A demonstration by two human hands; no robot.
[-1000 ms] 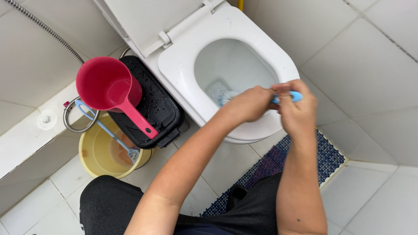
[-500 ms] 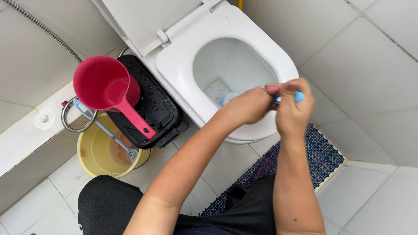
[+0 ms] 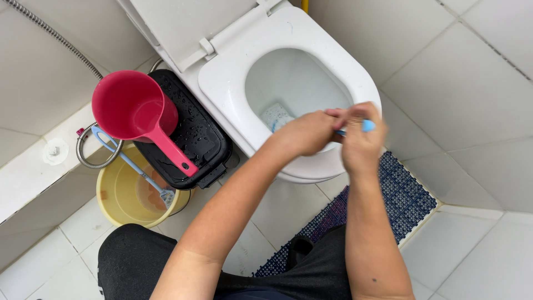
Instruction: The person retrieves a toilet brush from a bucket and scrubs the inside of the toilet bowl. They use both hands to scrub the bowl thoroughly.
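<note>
A: What's on the left?

B: A yellow bucket (image 3: 125,194) on the floor, a red scoop (image 3: 133,111) resting on a black bin (image 3: 194,133).

A: And the hands?

B: Over the toilet (image 3: 311,72) seat's front rim. The left hand (image 3: 302,133) and right hand (image 3: 361,136) both have a closed grip on a blue handle (image 3: 366,126).

A: Risk?

B: Wet fingers might slip, dropping it into the bowl.

No packages, labels, signs or screens show in this view. Nothing here carries a printed face or a display of any kind.
</note>
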